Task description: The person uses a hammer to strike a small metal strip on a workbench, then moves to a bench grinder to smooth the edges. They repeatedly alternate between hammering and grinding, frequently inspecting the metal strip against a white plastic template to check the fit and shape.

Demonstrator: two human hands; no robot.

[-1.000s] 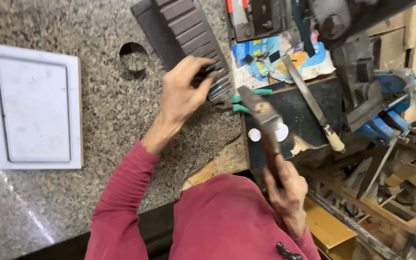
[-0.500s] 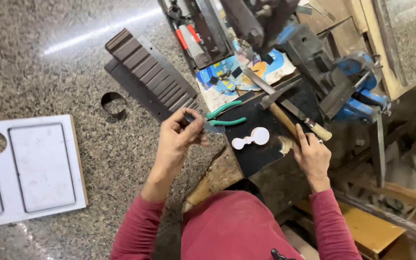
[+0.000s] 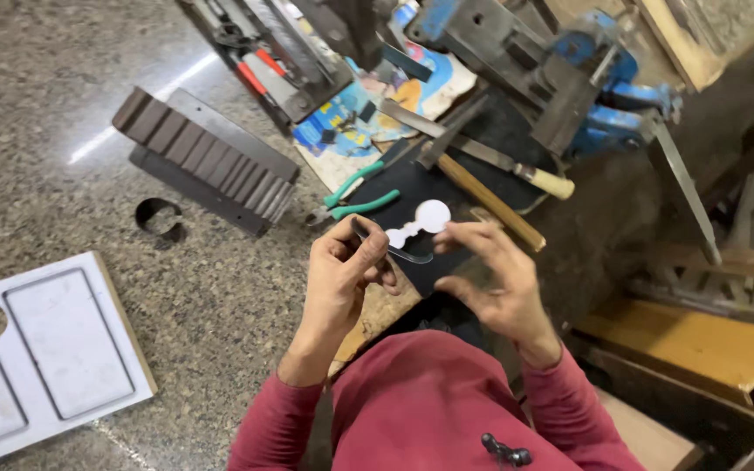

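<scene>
We hold a thin dark strip [image 3: 394, 250] over the bench, just beside a white cut-out.

The strip is slim and slightly curved, and it sits pinched in the fingertips of our left hand [image 3: 346, 275], its free end reaching right toward our right hand [image 3: 490, 275], which hovers with fingers spread and loose, gripping nothing. To do this well, we judge the strip wants a firm pinch near its end and a steady wrist, so it does not flex or slip. Right behind it lies the white cut-out [image 3: 421, 222] on a dark mat [image 3: 394, 185], with green-handled pliers [image 3: 355, 199] to the left, a wooden-handled tool [image 3: 490, 202] to the right and a blue vise [image 3: 569, 78] further back. A ribbed dark block [image 3: 202, 161] rests on the stone floor [image 3: 45, 105].
</scene>
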